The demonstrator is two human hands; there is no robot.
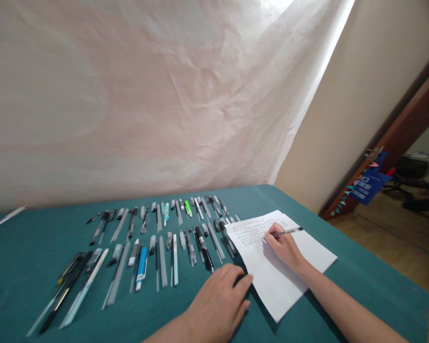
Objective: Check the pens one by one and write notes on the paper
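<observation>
My right hand (284, 245) pinches a slim pen (292, 231) with a dark end, over a white sheet of paper (282, 288). Lines of dark handwriting fill the upper part of that sheet. A second sheet seems to lie beneath it. Palm down on the table, my left hand (218, 300) rests beside the paper's left edge, its fingers loosely bent and apart, with nothing seen in it. Just beyond it lies a black pen (204, 250). What is under the left palm is hidden.
Rows of taken-apart pens, barrels and caps cover the left and middle of the green table (7, 286), among them a blue pen (142, 268) and a green one (188, 208). A pale curtain (146, 105) hangs behind. A doorway with a blue bag (370, 186) is at right.
</observation>
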